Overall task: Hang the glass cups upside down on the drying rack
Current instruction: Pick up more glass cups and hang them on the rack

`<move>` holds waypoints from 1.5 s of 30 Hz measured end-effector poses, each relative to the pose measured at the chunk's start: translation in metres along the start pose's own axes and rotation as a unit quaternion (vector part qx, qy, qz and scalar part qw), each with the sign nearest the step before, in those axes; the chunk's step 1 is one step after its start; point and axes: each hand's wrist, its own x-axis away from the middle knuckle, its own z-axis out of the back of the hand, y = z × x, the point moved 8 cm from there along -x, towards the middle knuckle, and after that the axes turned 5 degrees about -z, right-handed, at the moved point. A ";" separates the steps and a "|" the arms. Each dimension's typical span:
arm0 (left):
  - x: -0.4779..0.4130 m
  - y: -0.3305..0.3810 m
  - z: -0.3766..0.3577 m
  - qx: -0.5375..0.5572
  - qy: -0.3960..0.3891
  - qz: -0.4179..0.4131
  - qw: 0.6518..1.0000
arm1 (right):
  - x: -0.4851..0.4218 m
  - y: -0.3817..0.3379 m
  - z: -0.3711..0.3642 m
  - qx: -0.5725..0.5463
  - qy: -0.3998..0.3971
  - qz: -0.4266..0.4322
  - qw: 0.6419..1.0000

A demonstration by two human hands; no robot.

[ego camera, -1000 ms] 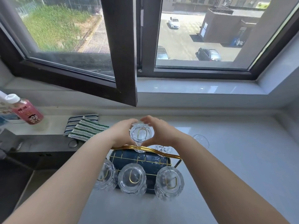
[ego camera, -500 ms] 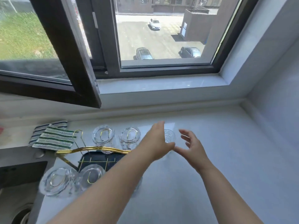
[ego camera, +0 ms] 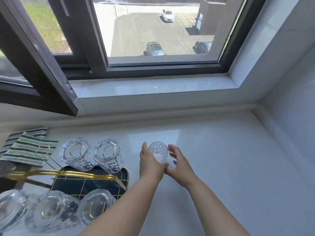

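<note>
Home kitchen: white counter (ego camera: pixel 221 159), drying rack (ego camera: pixel 88 180), dishcloths (ego camera: pixel 25 150), window (ego camera: pixel 158 31)

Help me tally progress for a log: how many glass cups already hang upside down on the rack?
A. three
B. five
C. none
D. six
B: two cups hang on the far row and three on the near row of the drying rack; the sixth cup stands on the counter between both hands.
</note>
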 end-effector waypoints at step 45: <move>0.060 -0.011 0.357 -0.073 0.096 -0.241 0.963 | 0.060 -0.310 -0.225 0.186 -0.083 0.237 0.950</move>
